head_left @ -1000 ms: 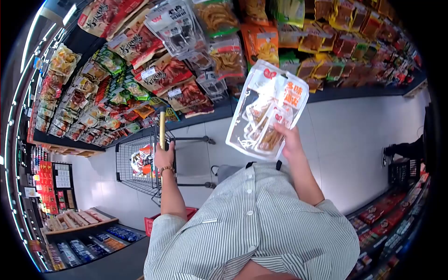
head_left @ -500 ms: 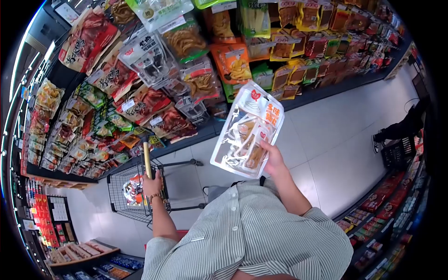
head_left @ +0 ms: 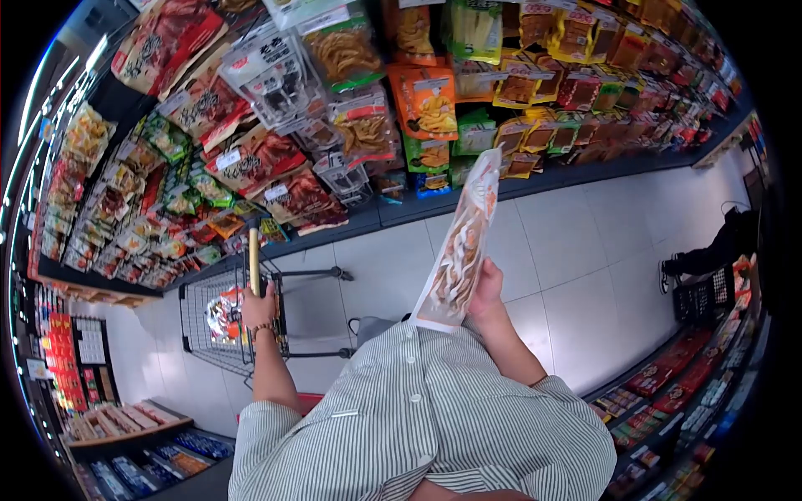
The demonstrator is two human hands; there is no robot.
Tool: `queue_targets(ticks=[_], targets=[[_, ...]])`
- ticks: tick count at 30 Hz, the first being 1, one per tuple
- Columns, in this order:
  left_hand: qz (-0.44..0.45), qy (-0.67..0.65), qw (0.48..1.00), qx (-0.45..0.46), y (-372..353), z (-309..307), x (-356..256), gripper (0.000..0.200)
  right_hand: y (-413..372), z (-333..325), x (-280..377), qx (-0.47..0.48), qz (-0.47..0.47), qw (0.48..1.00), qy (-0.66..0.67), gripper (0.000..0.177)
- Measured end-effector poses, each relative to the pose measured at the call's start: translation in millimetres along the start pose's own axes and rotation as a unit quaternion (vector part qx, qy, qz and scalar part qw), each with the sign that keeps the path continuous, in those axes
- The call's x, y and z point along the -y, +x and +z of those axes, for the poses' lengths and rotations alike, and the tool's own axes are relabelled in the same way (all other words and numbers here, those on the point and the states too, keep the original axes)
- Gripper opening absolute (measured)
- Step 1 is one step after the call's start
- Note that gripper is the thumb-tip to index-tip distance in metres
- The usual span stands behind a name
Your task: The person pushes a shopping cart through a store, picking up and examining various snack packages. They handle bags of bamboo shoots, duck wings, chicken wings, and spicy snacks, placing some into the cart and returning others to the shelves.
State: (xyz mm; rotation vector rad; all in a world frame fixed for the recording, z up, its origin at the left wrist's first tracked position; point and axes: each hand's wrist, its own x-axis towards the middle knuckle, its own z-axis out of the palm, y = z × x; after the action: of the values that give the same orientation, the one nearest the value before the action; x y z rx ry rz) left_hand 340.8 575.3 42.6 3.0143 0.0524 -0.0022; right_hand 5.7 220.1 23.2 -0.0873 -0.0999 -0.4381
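My right hand [head_left: 486,290] grips a clear snack packet [head_left: 459,242] with orange print and brown pieces inside; the packet is turned nearly edge-on and held upright above my chest. My left hand [head_left: 258,306] is closed around the yellow handle [head_left: 253,253] of a wire shopping cart [head_left: 219,321], which holds a few packets. A bracelet sits on my left wrist. I wear a striped shirt [head_left: 434,417].
Shelves of hanging snack bags [head_left: 334,108] run along the top and left. A dark shelf edge [head_left: 535,179] borders the tiled floor [head_left: 585,267]. Another person's leg and a black basket [head_left: 706,288] are at the right. Low shelves [head_left: 677,392] line the lower right.
The packet has turned from face-on to nearly edge-on and dropped closer to my chest. My view has shifted slightly; the left hand stays on the cart handle.
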Motion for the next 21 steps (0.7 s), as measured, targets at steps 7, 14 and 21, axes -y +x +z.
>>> queue_targets(ticks=[7,14,21], targets=[[-0.005,0.026,1.000,-0.005,-2.4,2.4,-2.0,0.075,-17.9,-48.0,24.4,-0.009,-0.006,1.000,-0.001,0.069],[-0.023,0.027,0.999,0.006,-6.0,-0.6,-7.3,0.073,-21.6,-57.5,33.8,-0.056,-0.024,0.997,-0.037,0.049],[-0.008,0.015,1.000,-0.009,-9.1,1.0,-6.3,0.074,-23.5,-54.7,41.4,-0.080,-0.022,0.995,-0.055,0.045]])
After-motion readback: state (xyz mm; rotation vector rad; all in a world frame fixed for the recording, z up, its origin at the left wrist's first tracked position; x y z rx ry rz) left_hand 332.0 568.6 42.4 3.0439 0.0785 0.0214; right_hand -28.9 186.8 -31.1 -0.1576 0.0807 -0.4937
